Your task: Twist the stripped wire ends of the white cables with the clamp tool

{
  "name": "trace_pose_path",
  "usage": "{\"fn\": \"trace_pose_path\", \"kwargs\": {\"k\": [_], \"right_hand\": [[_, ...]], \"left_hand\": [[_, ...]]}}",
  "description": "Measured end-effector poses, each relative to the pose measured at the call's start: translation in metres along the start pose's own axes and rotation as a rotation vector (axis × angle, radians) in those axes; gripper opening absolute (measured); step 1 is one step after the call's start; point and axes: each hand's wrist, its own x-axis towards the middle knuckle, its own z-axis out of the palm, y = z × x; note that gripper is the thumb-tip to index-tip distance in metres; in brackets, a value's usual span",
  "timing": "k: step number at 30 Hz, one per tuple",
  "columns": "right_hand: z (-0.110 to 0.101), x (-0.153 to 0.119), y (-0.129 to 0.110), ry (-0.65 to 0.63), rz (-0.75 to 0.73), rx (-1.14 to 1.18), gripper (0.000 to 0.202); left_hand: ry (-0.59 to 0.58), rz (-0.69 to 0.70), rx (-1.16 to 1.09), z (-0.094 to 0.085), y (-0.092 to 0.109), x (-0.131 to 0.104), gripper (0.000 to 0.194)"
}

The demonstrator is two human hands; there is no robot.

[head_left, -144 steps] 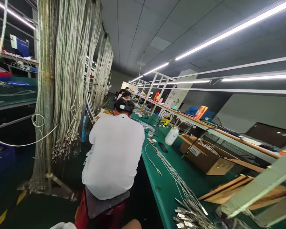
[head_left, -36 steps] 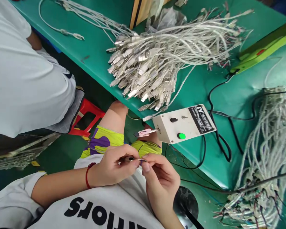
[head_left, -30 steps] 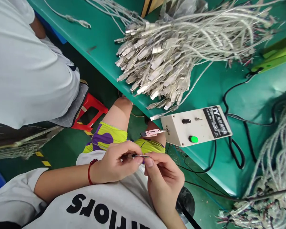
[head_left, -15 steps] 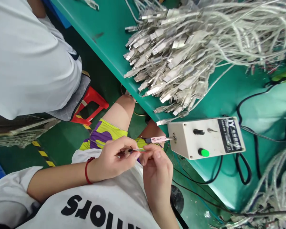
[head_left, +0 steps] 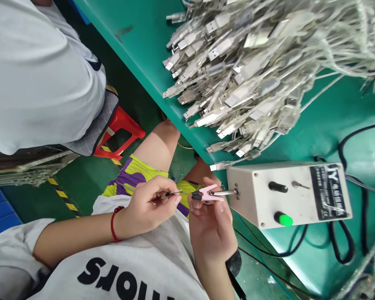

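Wires [head_left: 175, 193] pinched in left hand [head_left: 148, 205]; pink clip [head_left: 208, 192] at right hand [head_left: 211, 221]

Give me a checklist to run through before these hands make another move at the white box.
1. Wires held by the left hand: ok, pinched between thumb and finger.
2. Pink clip on the metal shaft: ok, at its outer end.
3. Right hand squeezing the clip: cannot tell; it is at the clip, pressure unclear.
4. Wires caught in the clip: cannot tell, too fine to see.
5. Plugs well away from the white box: not ok, the nearest plug lies close by its corner.
6. Box switched on: cannot tell from the green button.
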Motion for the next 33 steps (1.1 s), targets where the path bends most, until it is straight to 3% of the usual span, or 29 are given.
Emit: {"fn": "trace_pose_path", "kwargs": {"k": [3,12,22,26,33], "right_hand": [[-0.001,0.002,0.000,-0.018,0.042,0.050,0.039],[-0.001,0.007,0.001,-0.045,0.045,0.090,0.024],[-0.006,0.008,0.001,-0.039,0.060,0.027,0.034],[-0.011,0.003,0.001,-0.088,0.117,0.036,0.042],[-0.028,-0.009,0.013,-0.202,0.135,-0.073,0.031]], "left_hand": [[0.001,0.013,-0.002,0.000,-0.001,0.002,0.010],[0.002,0.071,0.080,0.003,-0.002,0.008,0.009],[0.002,0.119,0.111,0.008,0.000,0.011,0.008],[-0.009,0.103,0.095,0.007,-0.001,0.011,0.009],[-0.041,-0.012,0.000,0.009,-0.003,0.010,0.011]]}}
